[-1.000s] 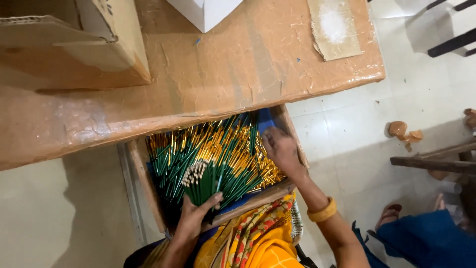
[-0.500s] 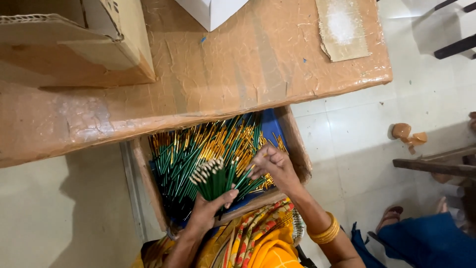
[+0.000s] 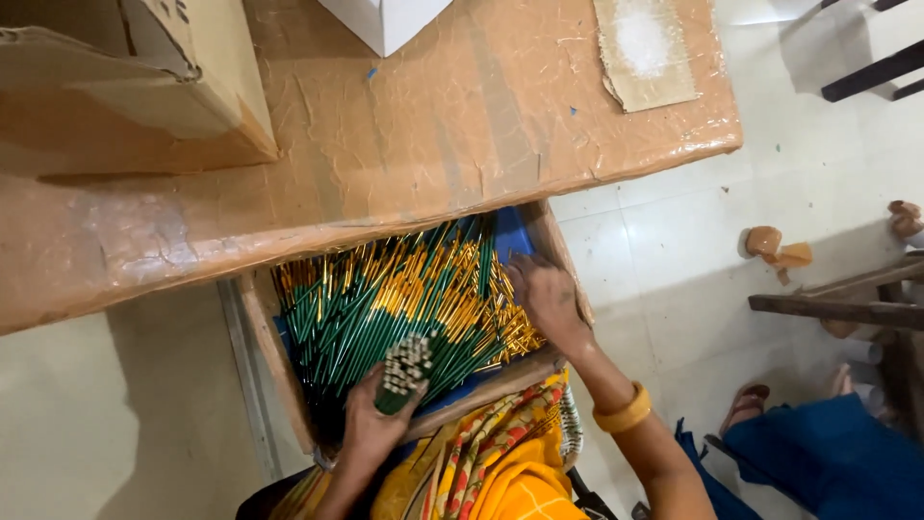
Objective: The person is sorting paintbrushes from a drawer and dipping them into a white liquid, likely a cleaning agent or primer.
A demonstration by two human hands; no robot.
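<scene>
A small bundle of green sticks (image 3: 404, 371) is gripped upright in the clenched fingers (image 3: 371, 409) of the left hand (image 3: 371, 429), its pale ends showing on top. The fingers (image 3: 525, 279) of the right hand (image 3: 549, 300) are spread flat and released on the loose green and gold sticks (image 3: 404, 299) heaped in the wooden tray (image 3: 265, 337) under the bench (image 3: 433, 125). The bundle is probably best held snug, ends level, while further sticks are raked across gently. A cardboard box (image 3: 144, 87) stands on the bench.
</scene>
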